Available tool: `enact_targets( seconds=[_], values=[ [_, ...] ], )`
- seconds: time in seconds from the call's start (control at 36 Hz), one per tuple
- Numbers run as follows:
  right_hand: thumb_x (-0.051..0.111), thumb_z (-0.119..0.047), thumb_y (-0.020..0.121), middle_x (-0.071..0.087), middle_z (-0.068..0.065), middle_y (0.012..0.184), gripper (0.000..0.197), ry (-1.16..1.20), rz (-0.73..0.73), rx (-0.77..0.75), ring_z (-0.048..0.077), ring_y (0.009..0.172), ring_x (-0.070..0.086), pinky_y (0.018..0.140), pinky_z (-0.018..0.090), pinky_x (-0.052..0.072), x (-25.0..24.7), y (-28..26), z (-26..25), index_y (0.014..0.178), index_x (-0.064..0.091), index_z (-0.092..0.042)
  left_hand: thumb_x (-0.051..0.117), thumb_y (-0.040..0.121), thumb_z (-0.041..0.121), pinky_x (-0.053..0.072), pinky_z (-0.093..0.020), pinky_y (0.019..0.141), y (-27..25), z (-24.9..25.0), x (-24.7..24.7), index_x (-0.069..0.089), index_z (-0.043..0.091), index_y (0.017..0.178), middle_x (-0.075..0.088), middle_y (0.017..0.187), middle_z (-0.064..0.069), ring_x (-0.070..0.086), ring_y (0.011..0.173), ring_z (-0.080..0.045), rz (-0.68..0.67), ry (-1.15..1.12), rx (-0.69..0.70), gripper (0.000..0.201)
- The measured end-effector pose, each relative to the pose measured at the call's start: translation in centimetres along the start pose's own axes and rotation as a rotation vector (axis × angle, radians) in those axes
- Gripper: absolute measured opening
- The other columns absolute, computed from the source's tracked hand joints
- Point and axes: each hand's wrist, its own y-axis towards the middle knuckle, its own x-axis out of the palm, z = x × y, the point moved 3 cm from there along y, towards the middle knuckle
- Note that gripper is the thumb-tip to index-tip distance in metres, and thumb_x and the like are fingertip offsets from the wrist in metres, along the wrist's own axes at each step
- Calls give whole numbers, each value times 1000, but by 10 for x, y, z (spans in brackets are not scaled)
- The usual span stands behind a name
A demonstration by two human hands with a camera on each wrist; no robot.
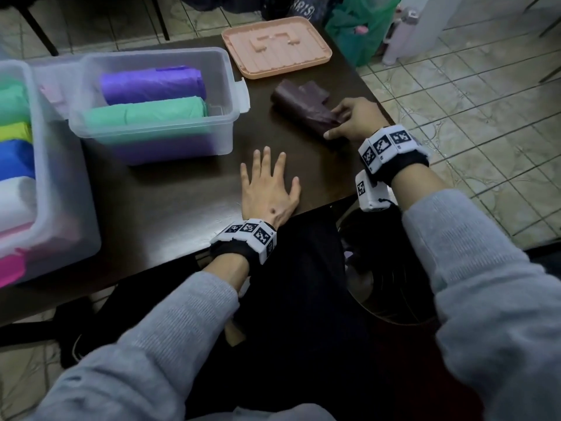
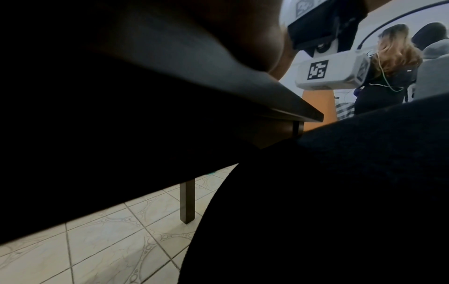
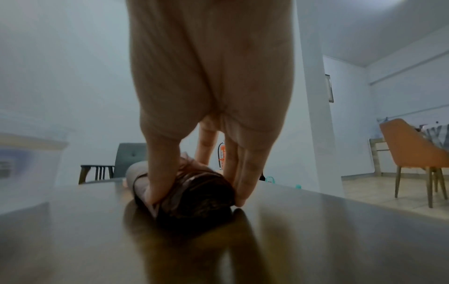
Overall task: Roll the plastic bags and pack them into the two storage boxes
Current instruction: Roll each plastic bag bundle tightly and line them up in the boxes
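A dark brown rolled plastic bag [image 1: 299, 107] lies on the dark table [image 1: 182, 192] to the right of the boxes. My right hand [image 1: 332, 124] grips its near end. In the right wrist view the thumb [image 3: 155, 182] sits on one side of the brown roll [image 3: 199, 194] and the fingers [image 3: 243, 182] on the other. My left hand [image 1: 268, 165] lies flat on the table near the front edge, fingers spread, holding nothing. A clear storage box [image 1: 230, 95] holds a purple roll [image 1: 151, 83] and a green roll [image 1: 145, 113]. A second clear box [image 1: 60, 192] at far left holds several coloured rolls.
A pink lid [image 1: 276, 44] lies upside down at the table's back corner. A green bag [image 1: 358, 28] and a bottle [image 1: 400, 34] stand on the tiled floor beyond it. The table's right edge runs just past my right hand. The left wrist view shows mostly the table's underside [image 2: 121, 134].
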Motion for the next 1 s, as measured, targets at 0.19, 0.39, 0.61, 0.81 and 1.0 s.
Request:
enact_targets(
  seconds=[0.19, 0.39, 0.61, 0.81, 1.0],
  values=[
    [80, -30, 72, 52, 4, 119, 59, -69, -216, -23, 20, 105, 52, 93, 32, 43, 11, -19, -5, 120, 49, -20, 34, 95, 44, -2, -44, 118, -1, 1, -1, 23, 16, 148, 12, 159, -7, 2, 147, -21, 18, -26, -4, 61],
    [58, -38, 91, 58, 5, 115, 30, -33, -98, -98, 19, 103, 54, 86, 28, 39, 16, -25, -34, 110, 51, -15, 41, 94, 39, 1, -42, 118, -2, 1, -1, 28, 8, 144, 23, 155, -8, 10, 146, -22, 85, -106, -8, 61],
    [80, -39, 67, 47, 12, 131, 74, -236, -251, -50, 29, 117, 50, 99, 40, 45, 37, -41, -56, 128, 48, -13, 41, 83, -4, 34, -31, 94, -5, -9, -16, 50, -4, 112, 49, 111, -21, 48, 103, -32, 377, -534, -113, 30],
    [72, -18, 74, 53, 10, 122, 61, -363, -43, -181, 31, 113, 53, 90, 42, 40, 53, -61, -59, 125, 38, -13, 44, 92, 3, 33, -24, 87, 1, -26, -24, 51, -6, 108, 55, 110, -23, 52, 102, -32, 489, -821, -307, 20],
    [63, -17, 78, 57, 5, 120, 49, -378, 213, -369, 29, 108, 57, 87, 39, 39, 32, -83, -49, 124, 46, -18, 21, 92, 67, 52, -47, 68, 21, -16, -47, 40, 1, 129, 52, 123, -23, 58, 107, -38, -364, -1722, -810, 78]
  ],
)
